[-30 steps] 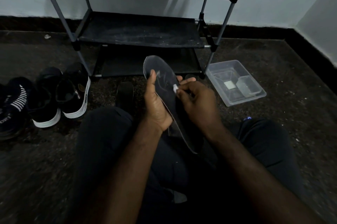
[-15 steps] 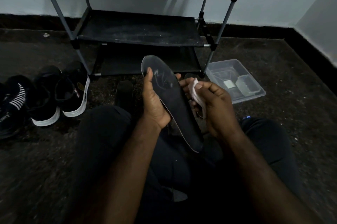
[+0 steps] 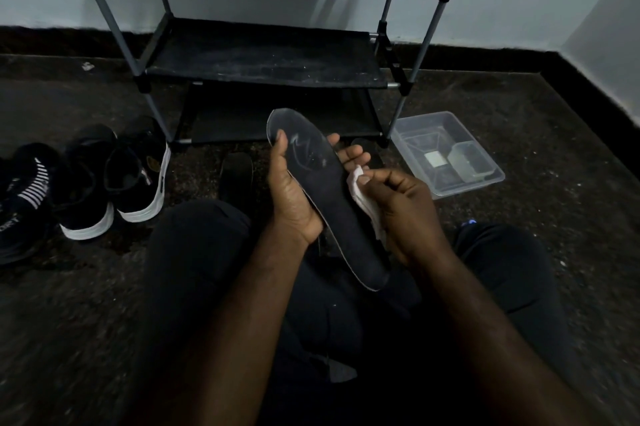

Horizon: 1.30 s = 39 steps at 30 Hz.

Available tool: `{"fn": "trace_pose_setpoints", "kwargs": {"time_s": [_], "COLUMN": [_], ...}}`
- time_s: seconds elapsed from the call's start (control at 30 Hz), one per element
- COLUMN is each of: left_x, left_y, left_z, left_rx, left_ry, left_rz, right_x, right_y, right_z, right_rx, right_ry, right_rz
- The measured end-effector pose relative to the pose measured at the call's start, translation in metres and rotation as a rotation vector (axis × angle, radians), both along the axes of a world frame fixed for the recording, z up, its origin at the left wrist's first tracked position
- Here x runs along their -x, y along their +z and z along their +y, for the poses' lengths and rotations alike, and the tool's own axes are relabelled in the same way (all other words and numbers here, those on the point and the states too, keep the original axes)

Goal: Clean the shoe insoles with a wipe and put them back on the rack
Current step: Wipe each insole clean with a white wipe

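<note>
The left hand (image 3: 294,198) gripped the dark insole (image 3: 332,203) with thumb on top and fingers curled behind, tilting it face-up over the lap so the right hand (image 3: 407,217), pinching a white wipe (image 3: 363,198), could work its right edge, with the black shoe rack (image 3: 263,54) standing just beyond.

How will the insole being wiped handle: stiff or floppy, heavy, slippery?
Probably fairly stiff: gripped mid-length by the left hand, the insole stands straight at its toe end, no droop. Likely light, since thumb and fingertips alone hold it. Thin edge, so hard wiping may flex it.
</note>
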<state>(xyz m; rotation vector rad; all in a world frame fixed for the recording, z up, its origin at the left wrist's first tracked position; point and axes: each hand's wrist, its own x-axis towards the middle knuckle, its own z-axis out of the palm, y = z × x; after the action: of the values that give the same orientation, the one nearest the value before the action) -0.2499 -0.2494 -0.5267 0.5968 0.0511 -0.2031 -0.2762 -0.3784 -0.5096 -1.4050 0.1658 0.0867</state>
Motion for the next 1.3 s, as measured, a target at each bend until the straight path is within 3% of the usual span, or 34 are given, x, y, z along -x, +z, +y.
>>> {"fn": "trace_pose_setpoints", "kwargs": {"time_s": [0.27, 0.6, 0.8, 0.97, 1.17, 1.3], "left_x": [-0.005, -0.002, -0.001, 0.001, -0.004, 0.001], "left_y": [0.000, -0.002, -0.002, 0.000, -0.005, 0.001], "left_z": [0.008, 0.005, 0.006, 0.003, 0.008, 0.006], "left_rx": [0.008, -0.012, -0.018, -0.029, 0.003, 0.005], "left_ry": [0.033, 0.035, 0.074, 0.065, 0.084, 0.084], "left_rz": [0.044, -0.011, 0.018, 0.011, 0.042, 0.008], "right_x": [0.015, -0.011, -0.003, -0.026, 0.001, -0.020], "right_y": [-0.013, -0.005, -0.002, -0.007, 0.004, -0.004], "right_z": [0.004, 0.017, 0.031, 0.015, 0.035, 0.020], "right_rx": [0.086, 0.780, 0.728, 0.994, 0.678, 0.957], "right_ry": [0.032, 0.039, 0.292, 0.013, 0.335, 0.073], "right_rz": [-0.012, -0.405, -0.497, -0.430, -0.500, -0.483]}}
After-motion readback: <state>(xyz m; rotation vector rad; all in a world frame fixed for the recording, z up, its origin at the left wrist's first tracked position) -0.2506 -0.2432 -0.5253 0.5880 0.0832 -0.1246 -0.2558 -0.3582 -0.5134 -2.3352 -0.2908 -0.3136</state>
